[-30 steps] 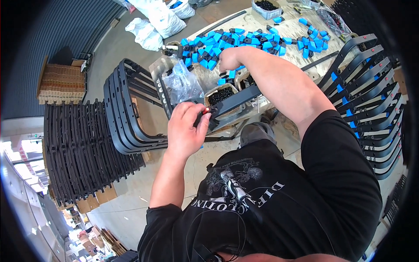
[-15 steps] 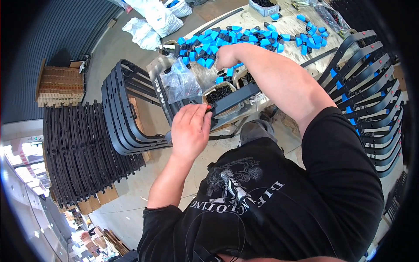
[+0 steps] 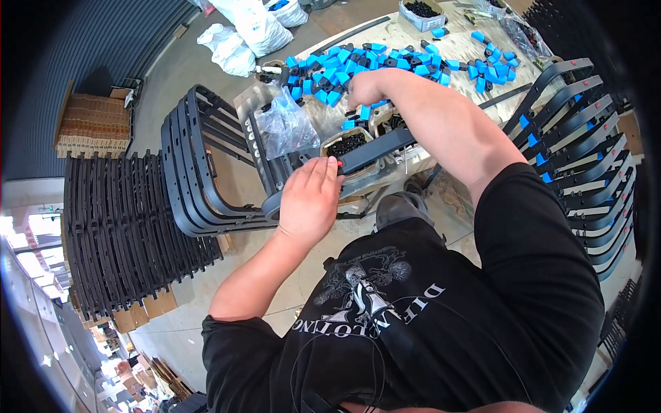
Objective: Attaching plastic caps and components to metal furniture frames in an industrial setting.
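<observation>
One bar (image 3: 379, 150) slants up rightward from your left hand (image 3: 308, 196), the nearer, with fingers curled at its end. Your right hand (image 3: 363, 89) is by blue pieces (image 3: 333, 98); both grips I cannot tell.

A factory assembly workshop with a concrete floor (image 3: 169, 93) and corrugated wall (image 3: 107, 55). Stacked black curved frames (image 3: 184, 162), stacked cardboard (image 3: 94, 124) and white sacks (image 3: 256, 29) stand near a worktable (image 3: 463, 34) strewn with blue-and-black parts (image 3: 330, 74).

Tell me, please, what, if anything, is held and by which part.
The left hand is at the left end of the bar, by a red piece; whether it or the right hand holds anything cannot be told.
</observation>
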Demonstrator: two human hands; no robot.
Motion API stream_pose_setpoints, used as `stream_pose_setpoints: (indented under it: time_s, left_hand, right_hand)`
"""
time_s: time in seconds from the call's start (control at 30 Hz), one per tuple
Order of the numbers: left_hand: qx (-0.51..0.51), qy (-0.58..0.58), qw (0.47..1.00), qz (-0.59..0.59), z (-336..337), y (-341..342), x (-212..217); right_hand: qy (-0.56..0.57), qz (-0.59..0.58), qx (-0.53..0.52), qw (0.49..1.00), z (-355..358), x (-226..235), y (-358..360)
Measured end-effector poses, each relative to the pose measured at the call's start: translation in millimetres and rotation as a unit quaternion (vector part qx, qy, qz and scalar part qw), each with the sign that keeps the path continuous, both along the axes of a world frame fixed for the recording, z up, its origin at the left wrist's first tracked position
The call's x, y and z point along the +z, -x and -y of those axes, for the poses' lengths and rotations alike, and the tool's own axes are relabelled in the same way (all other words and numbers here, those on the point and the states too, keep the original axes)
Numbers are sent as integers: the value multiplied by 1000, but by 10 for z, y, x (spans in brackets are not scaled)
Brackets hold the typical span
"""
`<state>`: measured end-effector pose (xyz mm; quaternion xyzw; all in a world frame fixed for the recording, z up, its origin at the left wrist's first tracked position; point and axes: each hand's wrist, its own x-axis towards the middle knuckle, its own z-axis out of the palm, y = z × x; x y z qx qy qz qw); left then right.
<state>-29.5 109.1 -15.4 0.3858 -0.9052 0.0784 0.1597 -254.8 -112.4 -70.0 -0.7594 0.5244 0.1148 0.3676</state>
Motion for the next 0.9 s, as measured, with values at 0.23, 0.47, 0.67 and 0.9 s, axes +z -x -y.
stream_pose_setpoints:
  time_s: [0.23, 0.47, 0.67, 0.9]
  left_hand:
    - [234, -93, 965, -70, -196, -515, -62]
    - [271, -1, 949, -163, -229, -742, -468]
    - [191, 16, 962, -194, -392, -737, -488]
    - [58, -10, 976, -212, -684, -1078, -607]
  right_hand:
    - [3, -21, -36, 999, -14, -63, 218]
    - [102, -58, -14, 993, -95, -74, 212]
    - [236, -34, 83, 968, -305, -554, 32]
    - [276, 231, -205, 910, -2670, 634, -205]
